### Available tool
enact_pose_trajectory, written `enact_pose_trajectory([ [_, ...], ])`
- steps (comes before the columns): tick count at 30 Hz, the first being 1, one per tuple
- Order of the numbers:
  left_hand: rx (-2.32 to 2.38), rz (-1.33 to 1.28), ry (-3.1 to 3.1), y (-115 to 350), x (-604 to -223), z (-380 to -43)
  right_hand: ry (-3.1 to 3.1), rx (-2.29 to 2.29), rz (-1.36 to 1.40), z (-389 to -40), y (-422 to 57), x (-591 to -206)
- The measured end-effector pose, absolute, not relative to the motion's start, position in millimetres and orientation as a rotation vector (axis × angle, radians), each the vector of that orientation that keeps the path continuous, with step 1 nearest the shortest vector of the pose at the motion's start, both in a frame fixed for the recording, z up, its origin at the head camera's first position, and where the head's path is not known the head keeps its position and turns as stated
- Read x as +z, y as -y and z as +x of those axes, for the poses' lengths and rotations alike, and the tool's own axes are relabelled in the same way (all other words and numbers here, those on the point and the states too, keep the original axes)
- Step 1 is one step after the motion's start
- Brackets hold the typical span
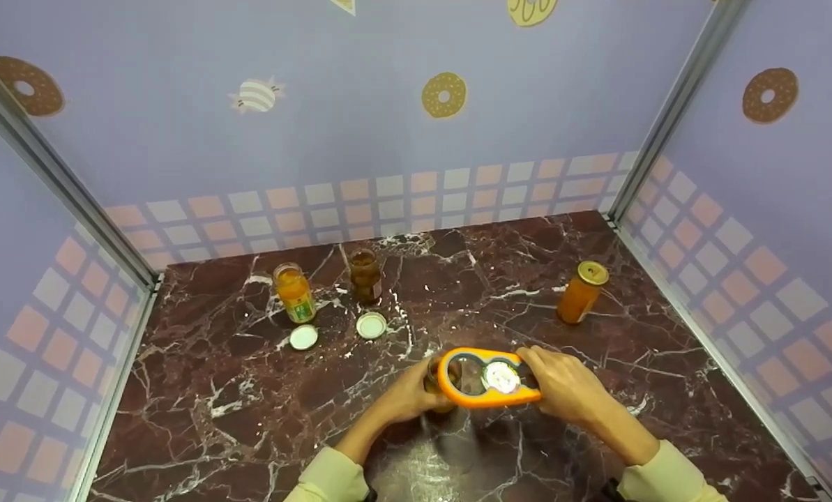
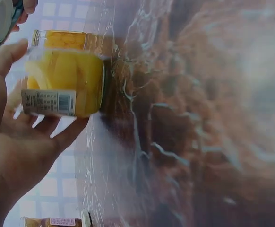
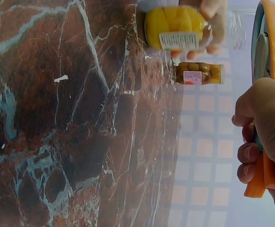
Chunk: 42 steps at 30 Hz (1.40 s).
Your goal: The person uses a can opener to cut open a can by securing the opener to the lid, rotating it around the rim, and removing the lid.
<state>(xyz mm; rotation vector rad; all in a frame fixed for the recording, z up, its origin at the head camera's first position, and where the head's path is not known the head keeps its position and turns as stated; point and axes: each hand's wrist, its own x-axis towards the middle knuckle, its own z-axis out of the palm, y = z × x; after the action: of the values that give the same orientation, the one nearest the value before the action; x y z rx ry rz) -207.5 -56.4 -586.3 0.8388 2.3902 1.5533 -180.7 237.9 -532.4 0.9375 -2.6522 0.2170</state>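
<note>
The left hand [image 1: 405,394] gripped a jar [image 1: 435,382] standing on the table [image 1: 213,404]. The opener [image 1: 485,378], gripped by the right hand [image 1: 562,383], lay over the jar's top with a lid [image 1: 501,377] in it, just right of the jar. Behind the grip to the left lay 2 lids [image 1: 372,325], with 2 jars [image 1: 365,276] behind them. Another jar [image 1: 581,292] stood behind and right.
</note>
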Motion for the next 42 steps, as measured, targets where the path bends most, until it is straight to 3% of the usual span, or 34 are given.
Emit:
enact_pose_trajectory([
  [7, 1.785, 0.654, -2.559, 37, -588, -242, 2.668, 0.205, 0.927, -186, -238, -527],
  [18, 1.55, 0.173, -3.015, 22, -581, -294, 2.69, 0.2, 0.919, -195, -234, -523],
  [42, 1.565, -0.144, -3.068, 14, -582, -366, 2.667, 0.167, 0.918, -207, -235, -515],
])
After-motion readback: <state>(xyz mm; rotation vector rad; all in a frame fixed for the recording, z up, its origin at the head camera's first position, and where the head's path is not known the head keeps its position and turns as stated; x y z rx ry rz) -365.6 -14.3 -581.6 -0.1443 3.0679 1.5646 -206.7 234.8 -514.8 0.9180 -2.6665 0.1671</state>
